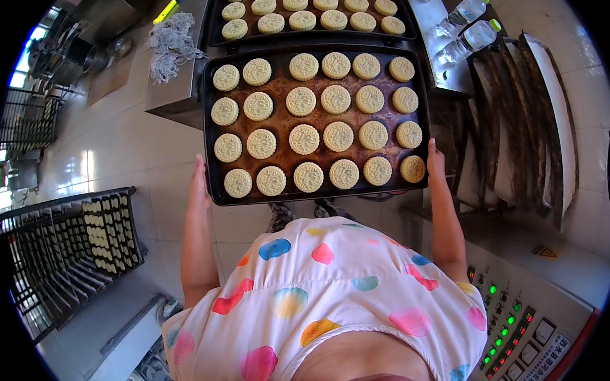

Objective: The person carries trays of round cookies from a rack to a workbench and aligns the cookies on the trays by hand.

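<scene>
Between my two hands is a dark baking tray (282, 151) bearing rows of round, pale, stamped mooncakes (306, 139). My left hand (198, 184) grips its left edge near the front corner, and my right hand (436, 160) does the same on the right edge. Most of the fingers are hidden behind or under the tray. The cake at the near right corner looks browner than the others. Just beyond, a second dark tray (316, 37) with similar mooncakes lies on the metal table; the far edge of my tray meets it.
Grey string (172, 47) and a yellow-handled tool (165, 12) lie on the table's left side (174, 97). Clear bottles (471, 40) rest at its right. Stacked boards (518, 129) lean at right above a control panel (504, 324). A tray rack (72, 245) stands at left.
</scene>
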`<action>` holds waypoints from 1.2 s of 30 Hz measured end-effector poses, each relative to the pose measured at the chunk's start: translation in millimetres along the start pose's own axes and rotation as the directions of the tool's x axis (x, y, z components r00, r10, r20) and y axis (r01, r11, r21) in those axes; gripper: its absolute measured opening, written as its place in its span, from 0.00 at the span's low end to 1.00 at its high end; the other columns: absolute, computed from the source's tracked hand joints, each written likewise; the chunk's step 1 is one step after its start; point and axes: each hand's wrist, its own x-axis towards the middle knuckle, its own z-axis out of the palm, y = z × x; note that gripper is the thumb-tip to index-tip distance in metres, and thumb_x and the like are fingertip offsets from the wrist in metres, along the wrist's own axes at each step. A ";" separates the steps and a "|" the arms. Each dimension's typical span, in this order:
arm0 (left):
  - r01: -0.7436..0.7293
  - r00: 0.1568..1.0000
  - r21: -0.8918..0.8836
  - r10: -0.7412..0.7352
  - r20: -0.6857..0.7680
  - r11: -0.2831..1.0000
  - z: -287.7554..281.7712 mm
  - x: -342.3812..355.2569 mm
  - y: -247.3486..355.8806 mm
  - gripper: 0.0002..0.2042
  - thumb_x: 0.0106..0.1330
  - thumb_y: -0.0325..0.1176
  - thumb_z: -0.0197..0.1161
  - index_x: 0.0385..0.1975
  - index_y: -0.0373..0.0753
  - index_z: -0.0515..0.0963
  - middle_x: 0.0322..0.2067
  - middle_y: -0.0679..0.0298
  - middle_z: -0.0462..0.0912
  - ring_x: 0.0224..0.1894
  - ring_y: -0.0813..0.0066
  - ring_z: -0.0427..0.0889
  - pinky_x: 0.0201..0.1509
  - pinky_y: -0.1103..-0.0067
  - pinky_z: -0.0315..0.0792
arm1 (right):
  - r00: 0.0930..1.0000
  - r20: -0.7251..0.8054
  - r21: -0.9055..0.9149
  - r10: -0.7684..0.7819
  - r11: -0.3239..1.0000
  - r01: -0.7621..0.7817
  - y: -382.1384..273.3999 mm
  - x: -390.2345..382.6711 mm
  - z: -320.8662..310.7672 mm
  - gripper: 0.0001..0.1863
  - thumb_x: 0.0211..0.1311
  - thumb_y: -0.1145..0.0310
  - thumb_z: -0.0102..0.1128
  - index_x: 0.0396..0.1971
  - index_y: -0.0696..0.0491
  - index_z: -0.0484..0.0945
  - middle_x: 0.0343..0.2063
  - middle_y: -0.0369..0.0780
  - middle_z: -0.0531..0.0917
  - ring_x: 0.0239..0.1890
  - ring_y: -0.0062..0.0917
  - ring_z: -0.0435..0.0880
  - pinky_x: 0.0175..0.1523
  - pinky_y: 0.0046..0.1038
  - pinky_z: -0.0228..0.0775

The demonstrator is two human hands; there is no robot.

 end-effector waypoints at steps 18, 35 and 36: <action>-0.063 0.996 -0.304 0.081 0.047 0.950 11.4 -5.8 -15.3 0.21 0.67 0.46 0.46 0.50 0.36 0.69 0.48 0.60 0.75 0.49 0.69 0.75 0.54 0.73 0.69 | 0.998 -0.053 -0.101 0.039 0.994 -0.044 -3.9 9.3 4.3 0.34 0.62 0.43 0.43 0.43 0.66 0.73 0.41 0.51 0.77 0.43 0.39 0.76 0.49 0.32 0.64; -0.031 0.999 -0.323 0.032 -0.003 0.946 -2.8 -13.5 -13.9 0.22 0.65 0.46 0.52 0.52 0.38 0.68 0.49 0.61 0.75 0.49 0.69 0.75 0.54 0.72 0.69 | 0.431 0.364 -0.517 -0.826 0.206 0.831 -272.5 -52.2 212.6 0.30 0.47 0.47 0.61 0.45 0.54 0.72 0.42 0.47 0.76 0.44 0.41 0.76 0.50 0.38 0.67; -0.070 0.998 -0.326 0.069 -0.015 0.943 -2.6 -14.2 -18.1 0.22 0.65 0.46 0.52 0.51 0.35 0.68 0.47 0.59 0.76 0.47 0.68 0.76 0.53 0.73 0.70 | 0.476 0.415 -0.574 -0.775 0.183 0.798 -279.2 -51.7 223.1 0.36 0.46 0.41 0.58 0.49 0.53 0.70 0.42 0.47 0.76 0.45 0.41 0.75 0.51 0.39 0.65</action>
